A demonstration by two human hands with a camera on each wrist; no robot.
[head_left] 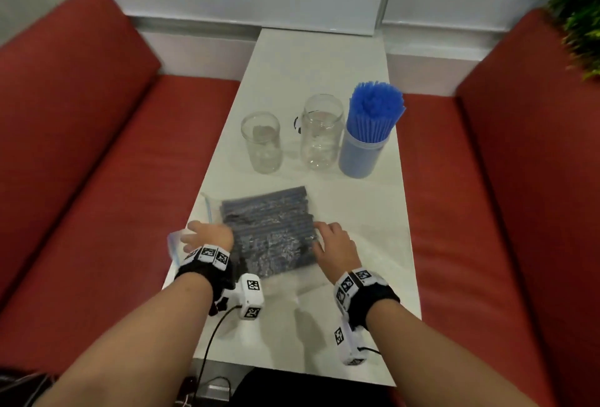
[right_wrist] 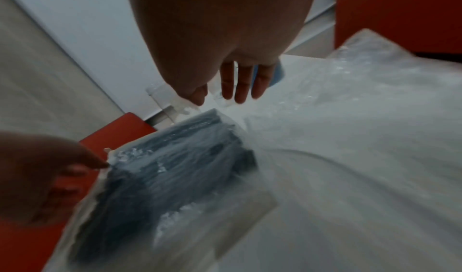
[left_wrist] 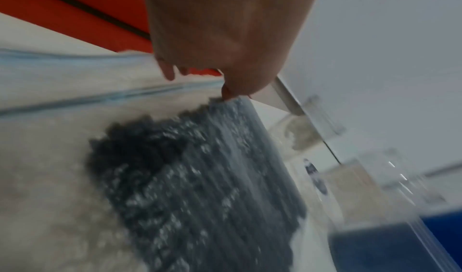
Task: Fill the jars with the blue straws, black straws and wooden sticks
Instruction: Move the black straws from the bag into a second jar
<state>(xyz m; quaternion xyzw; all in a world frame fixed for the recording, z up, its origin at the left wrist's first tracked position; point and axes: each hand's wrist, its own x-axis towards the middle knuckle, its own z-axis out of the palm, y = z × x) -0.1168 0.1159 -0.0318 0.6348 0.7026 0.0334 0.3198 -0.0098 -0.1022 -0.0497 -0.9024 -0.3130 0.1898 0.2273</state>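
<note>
A clear zip bag of black straws [head_left: 269,234] [left_wrist: 200,177] [right_wrist: 162,177] lies flat on the white table [head_left: 324,59], close to me. My left hand [head_left: 204,236] [right_wrist: 75,167] pinches the bag's left, open end, thumb on top. At the bag's right end my right hand [head_left: 328,241] [right_wrist: 232,90] lies with straight fingers. Behind the bag stand a short empty glass jar [head_left: 261,142], a taller empty jar [head_left: 321,130] and a jar [head_left: 363,153] packed with blue straws [head_left: 375,108]. I see no wooden sticks.
Red padded benches flank the narrow table on the left [head_left: 97,147] and the right [head_left: 487,179]. A white wall closes the far end, and a green plant [head_left: 578,10] hangs at the top right. A black cable [head_left: 207,341] trails off the table's near edge.
</note>
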